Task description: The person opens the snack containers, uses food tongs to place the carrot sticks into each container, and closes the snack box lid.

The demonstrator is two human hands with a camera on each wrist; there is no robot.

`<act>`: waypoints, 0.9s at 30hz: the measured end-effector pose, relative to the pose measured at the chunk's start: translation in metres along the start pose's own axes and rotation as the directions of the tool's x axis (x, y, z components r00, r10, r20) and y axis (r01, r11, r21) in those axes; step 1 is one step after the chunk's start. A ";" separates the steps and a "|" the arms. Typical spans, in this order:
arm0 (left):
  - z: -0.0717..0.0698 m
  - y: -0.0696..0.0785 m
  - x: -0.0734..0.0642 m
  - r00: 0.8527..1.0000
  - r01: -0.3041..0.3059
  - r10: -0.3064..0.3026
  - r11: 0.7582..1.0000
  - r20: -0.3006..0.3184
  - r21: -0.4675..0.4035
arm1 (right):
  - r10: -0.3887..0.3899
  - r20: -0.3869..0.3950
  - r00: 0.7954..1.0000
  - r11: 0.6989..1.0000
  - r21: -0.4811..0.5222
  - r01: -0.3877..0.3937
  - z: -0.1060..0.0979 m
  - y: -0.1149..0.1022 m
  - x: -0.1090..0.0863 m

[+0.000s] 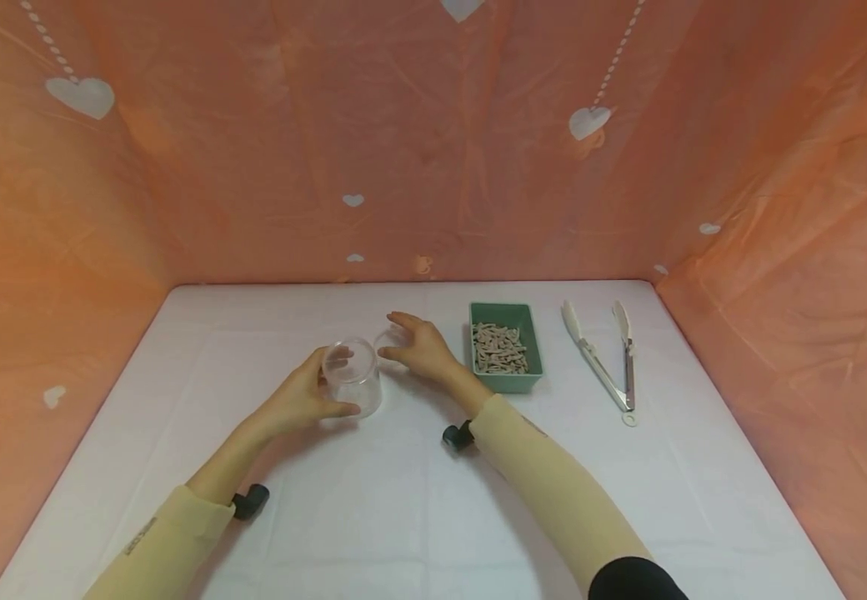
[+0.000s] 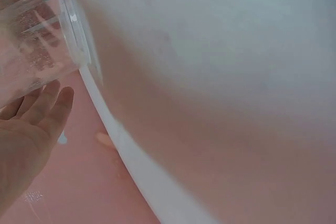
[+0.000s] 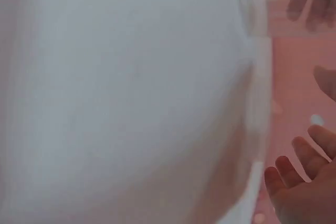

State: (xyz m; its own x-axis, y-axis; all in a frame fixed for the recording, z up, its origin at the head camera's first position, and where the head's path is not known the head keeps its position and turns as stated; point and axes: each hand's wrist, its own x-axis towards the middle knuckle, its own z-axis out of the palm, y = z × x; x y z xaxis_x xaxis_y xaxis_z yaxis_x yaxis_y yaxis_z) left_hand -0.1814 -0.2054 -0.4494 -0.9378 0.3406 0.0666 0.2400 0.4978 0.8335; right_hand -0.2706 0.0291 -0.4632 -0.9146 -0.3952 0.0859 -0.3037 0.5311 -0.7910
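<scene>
Left hand [image 1: 300,395]: half open, my grip round 1 clear jar [image 1: 358,387]
Right hand [image 1: 428,353]: partly open beside it; I cannot tell its hold

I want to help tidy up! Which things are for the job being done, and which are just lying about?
Seems part of the job:
clear jar, held in the left hand, with the right hand close by

Seem just lying about, not held:
green box
little pieces inside it
tongs
</scene>
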 end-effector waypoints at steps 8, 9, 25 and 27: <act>-0.001 0.005 -0.005 0.999 0.011 -0.011 1.000 -0.034 0.011 | -0.032 -0.087 0.996 0.995 0.091 0.040 -0.021 -0.028 -0.019; -0.002 0.006 -0.005 0.999 0.008 -0.007 1.000 -0.045 0.021 | -0.050 -0.102 0.994 0.993 0.098 0.060 -0.025 -0.032 -0.022; -0.003 0.023 -0.007 0.994 -0.013 0.025 0.993 -0.102 0.114 | -0.132 -0.357 0.925 0.977 0.109 0.181 -0.112 -0.027 -0.093; -0.003 0.022 -0.008 0.994 -0.003 0.017 0.992 -0.107 0.123 | -0.120 -0.385 0.915 0.979 0.109 0.175 -0.123 -0.020 -0.102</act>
State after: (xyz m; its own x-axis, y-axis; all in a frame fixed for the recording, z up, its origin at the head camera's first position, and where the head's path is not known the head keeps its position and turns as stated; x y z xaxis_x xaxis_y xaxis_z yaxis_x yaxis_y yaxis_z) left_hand -0.1697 -0.1998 -0.4297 -0.9551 0.2618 0.1386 0.2722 0.5910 0.7593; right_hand -0.2037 0.1511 -0.3822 -0.9031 -0.1370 0.4070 -0.4278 0.3688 -0.8252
